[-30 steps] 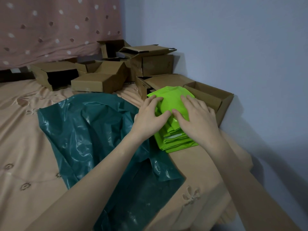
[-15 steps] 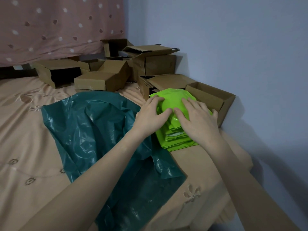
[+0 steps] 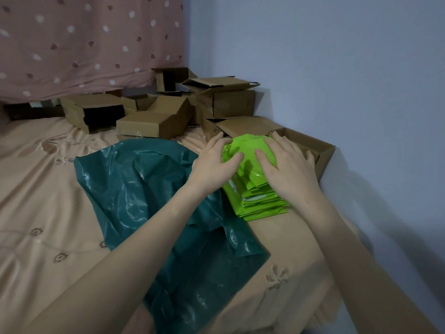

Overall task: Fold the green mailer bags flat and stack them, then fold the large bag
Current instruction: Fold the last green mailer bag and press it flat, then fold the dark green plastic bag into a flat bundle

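A stack of bright green mailer bags (image 3: 261, 204) lies on the peach bedsheet near the right wall. The topmost green bag (image 3: 248, 150) bulges upward. My left hand (image 3: 213, 162) rests on its left side with fingers spread, and my right hand (image 3: 286, 165) presses flat on its right side. A large dark teal plastic bag (image 3: 134, 189) lies crumpled and spread out to the left of the stack, partly under my left forearm.
Several open cardboard boxes (image 3: 156, 121) crowd the back of the bed, one (image 3: 320, 147) right behind the stack. A blue wall (image 3: 337, 68) runs along the right; a dotted pink curtain (image 3: 84, 44) hangs behind. The bed edge (image 3: 320, 309) is near right.
Both hands have slid apart across the top green bag, from meeting at its middle to its left and right sides, with the fingers spreading wider.
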`<state>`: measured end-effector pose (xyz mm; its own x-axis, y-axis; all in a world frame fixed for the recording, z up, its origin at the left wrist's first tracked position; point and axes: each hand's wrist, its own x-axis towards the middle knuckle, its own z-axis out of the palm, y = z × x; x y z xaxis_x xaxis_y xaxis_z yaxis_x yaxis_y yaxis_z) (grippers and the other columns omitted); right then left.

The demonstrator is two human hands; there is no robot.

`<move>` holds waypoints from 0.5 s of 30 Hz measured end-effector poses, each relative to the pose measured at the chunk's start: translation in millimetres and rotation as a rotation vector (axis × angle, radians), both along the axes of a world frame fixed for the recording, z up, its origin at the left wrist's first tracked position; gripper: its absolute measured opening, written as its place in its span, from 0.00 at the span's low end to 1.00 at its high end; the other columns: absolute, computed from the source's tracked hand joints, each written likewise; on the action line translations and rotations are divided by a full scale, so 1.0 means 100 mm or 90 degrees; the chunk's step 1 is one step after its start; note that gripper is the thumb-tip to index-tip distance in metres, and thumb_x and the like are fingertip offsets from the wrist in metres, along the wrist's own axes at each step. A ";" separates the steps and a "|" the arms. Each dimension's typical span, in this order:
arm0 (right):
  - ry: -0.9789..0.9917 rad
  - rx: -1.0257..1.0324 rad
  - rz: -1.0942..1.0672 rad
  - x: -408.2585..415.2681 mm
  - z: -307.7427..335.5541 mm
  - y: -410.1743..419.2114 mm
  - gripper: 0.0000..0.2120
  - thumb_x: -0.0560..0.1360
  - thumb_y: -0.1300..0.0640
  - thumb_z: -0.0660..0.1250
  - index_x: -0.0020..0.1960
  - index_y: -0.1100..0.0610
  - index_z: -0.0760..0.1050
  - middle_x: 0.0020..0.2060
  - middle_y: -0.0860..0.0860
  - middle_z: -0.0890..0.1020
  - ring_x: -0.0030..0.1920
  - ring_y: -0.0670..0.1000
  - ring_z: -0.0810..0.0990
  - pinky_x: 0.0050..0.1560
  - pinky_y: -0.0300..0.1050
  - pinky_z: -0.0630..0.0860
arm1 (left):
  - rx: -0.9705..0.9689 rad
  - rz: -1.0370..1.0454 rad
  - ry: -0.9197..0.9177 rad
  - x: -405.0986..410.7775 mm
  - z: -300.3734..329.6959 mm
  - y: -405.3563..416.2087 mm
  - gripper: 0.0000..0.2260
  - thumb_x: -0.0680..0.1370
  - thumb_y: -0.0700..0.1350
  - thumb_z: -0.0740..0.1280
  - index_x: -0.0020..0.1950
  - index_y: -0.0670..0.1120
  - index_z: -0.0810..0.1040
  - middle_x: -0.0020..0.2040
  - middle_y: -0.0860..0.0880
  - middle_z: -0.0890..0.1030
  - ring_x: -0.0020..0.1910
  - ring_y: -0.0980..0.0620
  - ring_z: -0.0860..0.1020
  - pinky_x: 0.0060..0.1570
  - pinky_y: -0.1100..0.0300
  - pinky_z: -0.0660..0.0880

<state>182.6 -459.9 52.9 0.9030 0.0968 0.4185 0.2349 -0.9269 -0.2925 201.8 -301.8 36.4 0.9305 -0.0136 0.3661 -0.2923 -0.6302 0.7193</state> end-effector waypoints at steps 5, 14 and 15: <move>-0.040 0.008 0.033 -0.15 0.11 0.11 0.24 0.80 0.43 0.51 0.72 0.51 0.65 0.76 0.48 0.58 0.75 0.49 0.54 0.73 0.58 0.47 | 0.003 0.017 -0.020 -0.15 0.08 0.15 0.28 0.69 0.60 0.57 0.67 0.52 0.69 0.75 0.53 0.60 0.73 0.54 0.59 0.70 0.48 0.59; -0.067 0.024 0.216 -0.48 -0.09 0.63 0.19 0.77 0.54 0.61 0.66 0.58 0.70 0.70 0.52 0.68 0.70 0.53 0.65 0.69 0.47 0.63 | 0.059 0.083 0.014 -0.72 -0.09 0.78 0.25 0.76 0.55 0.63 0.71 0.51 0.64 0.76 0.51 0.57 0.74 0.51 0.58 0.70 0.48 0.60; -0.042 0.017 0.234 -0.52 -0.16 0.69 0.19 0.77 0.54 0.62 0.66 0.58 0.70 0.68 0.52 0.69 0.69 0.52 0.66 0.67 0.47 0.65 | 0.083 0.098 0.035 -0.79 -0.17 0.86 0.26 0.76 0.55 0.63 0.72 0.50 0.62 0.76 0.51 0.56 0.74 0.50 0.57 0.70 0.49 0.60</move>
<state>131.1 -390.7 36.6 0.7811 0.3985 0.4807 0.5699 -0.7695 -0.2883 122.6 -216.3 19.0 0.9437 0.0857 0.3194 -0.1486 -0.7530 0.6410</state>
